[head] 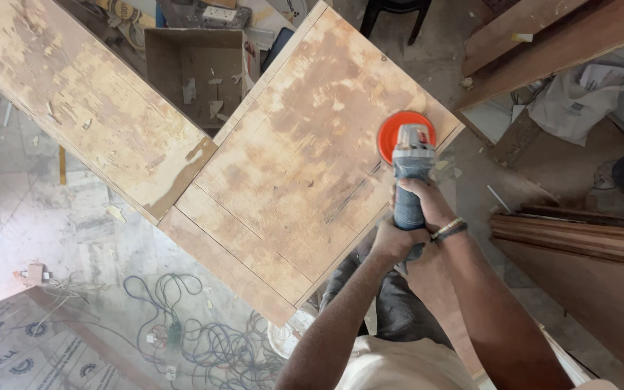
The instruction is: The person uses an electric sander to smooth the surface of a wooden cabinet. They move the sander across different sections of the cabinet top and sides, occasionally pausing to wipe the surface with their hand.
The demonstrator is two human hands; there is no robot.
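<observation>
both hands, left hand point(393, 240) and right hand point(420, 196), gripped 1 grinder point(409, 180) tightly; its orange disc point(402, 130) lay flat on the plywood board point(290, 166).

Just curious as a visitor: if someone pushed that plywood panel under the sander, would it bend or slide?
The plywood panel looks stiff: flat, with framed edges. Probably heavy for one push, given its breadth. Its rough, patchy face likely grips rather than slips under the sander.
</observation>
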